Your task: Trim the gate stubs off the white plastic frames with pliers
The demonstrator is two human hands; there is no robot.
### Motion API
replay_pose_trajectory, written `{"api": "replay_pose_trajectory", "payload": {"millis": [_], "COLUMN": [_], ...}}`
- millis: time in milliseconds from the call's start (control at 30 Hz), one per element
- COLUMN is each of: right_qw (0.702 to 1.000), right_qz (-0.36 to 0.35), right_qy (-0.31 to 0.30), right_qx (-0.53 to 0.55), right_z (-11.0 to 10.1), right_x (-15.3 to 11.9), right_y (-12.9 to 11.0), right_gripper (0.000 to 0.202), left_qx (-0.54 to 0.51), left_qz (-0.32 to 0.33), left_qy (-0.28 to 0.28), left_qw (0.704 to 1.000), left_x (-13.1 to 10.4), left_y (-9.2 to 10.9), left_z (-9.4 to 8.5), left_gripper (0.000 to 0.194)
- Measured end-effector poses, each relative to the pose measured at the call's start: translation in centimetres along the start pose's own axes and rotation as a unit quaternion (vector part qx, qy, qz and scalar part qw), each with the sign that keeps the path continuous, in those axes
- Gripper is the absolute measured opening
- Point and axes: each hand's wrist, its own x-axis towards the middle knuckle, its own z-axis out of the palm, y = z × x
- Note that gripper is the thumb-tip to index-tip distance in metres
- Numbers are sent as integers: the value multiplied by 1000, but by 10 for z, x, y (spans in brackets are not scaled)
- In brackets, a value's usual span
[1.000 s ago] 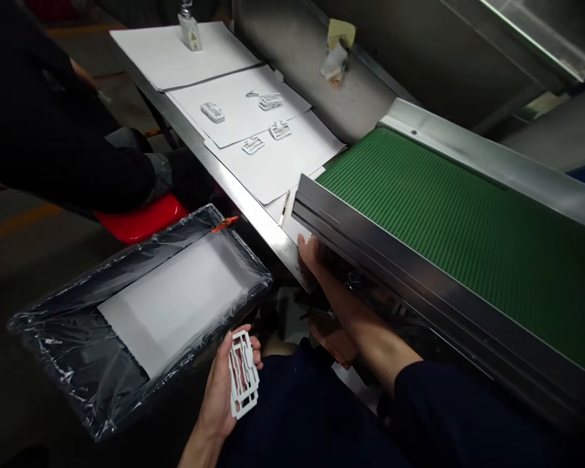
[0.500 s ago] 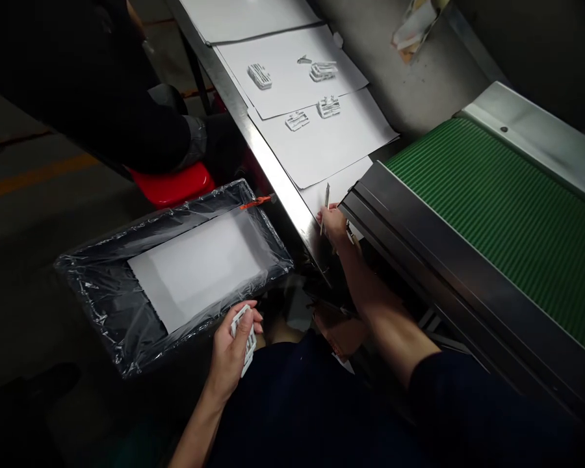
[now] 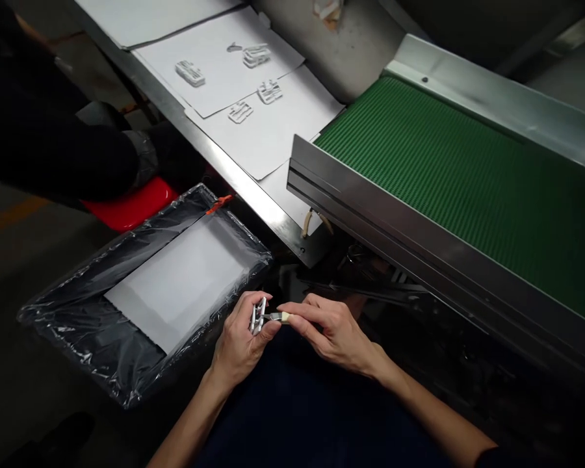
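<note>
In front of my body, my left hand [image 3: 241, 338] is closed around a white slotted plastic part [image 3: 257, 316]. My right hand [image 3: 332, 330] pinches a small knife [image 3: 285, 317] by its pale yellowish end. Its metal blade points left and reaches the plastic part, the tip seeming to lie against or inside a slot. On white sheets [image 3: 229, 140] up on the metal table lie several similar white parts, among them a single one [image 3: 240, 112] and a small stack [image 3: 190, 73].
A crate [image 3: 68, 305] lined with clear plastic, a white sheet [image 3: 175, 279] inside, stands at left. A green ribbed conveyor belt [image 3: 443, 182] runs along the right. Tan-handled pliers [image 3: 316, 223] lie at the table corner. A seated person's dark-clothed leg [image 3: 68, 149] is beyond a red stool [image 3: 131, 205].
My right hand has come back from the table corner with the knife and brought it to the plastic part in my left hand. The view has shifted right.
</note>
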Motion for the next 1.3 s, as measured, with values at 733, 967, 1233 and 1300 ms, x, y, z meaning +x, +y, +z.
{"api": "replay_pose_trajectory", "payload": {"millis": [733,967,1233,1300], "right_qw": [1000,999,999,998], "right_qz": [-6,-7,-1,0], "right_qy": [27,30,48,53], "right_qx": [10,10,-22,-26], "right_z": [2,6,10,11], "right_x": [-35,-36,-39,-39], "right_y": [-3,-5,-6,-5], "right_gripper": [28,29,28,28], "left_qx": [53,69,62,61], "left_qz": [120,118,97,107], "left_qy": [-12,-18,-2,5], "left_qw": [991,990,993,992], "left_x": [-5,-10,-15,-15], "left_y": [11,9,11,11], "left_z": [3,2,7,8], "left_gripper": [32,28,24,21]}}
